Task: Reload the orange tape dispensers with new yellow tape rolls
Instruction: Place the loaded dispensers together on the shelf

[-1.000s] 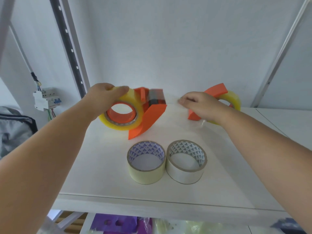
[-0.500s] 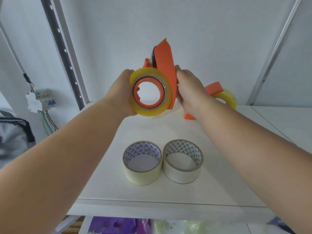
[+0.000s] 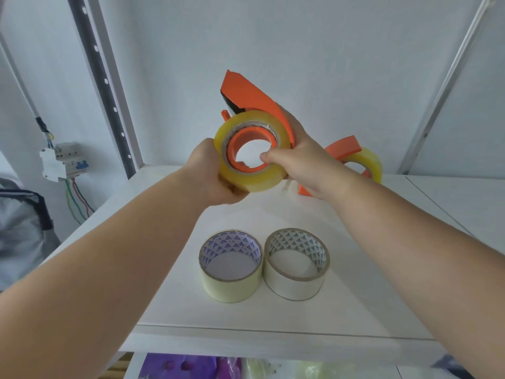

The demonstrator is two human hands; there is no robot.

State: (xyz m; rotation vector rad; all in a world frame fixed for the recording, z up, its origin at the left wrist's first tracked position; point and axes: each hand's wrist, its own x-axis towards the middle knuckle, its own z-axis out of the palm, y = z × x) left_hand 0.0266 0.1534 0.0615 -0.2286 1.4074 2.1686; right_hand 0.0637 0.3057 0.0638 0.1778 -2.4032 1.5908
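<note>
I see my left hand (image 3: 211,170) clamping the yellow tape roll (image 3: 252,151) while my right hand (image 3: 297,162) grips the orange dispenser (image 3: 251,95), hub axis toward me.

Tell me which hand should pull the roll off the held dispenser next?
Left, probably. The left hand already cups the roll's outer rim, while the right hand steadies the dispenser, thumb at the core.
</note>
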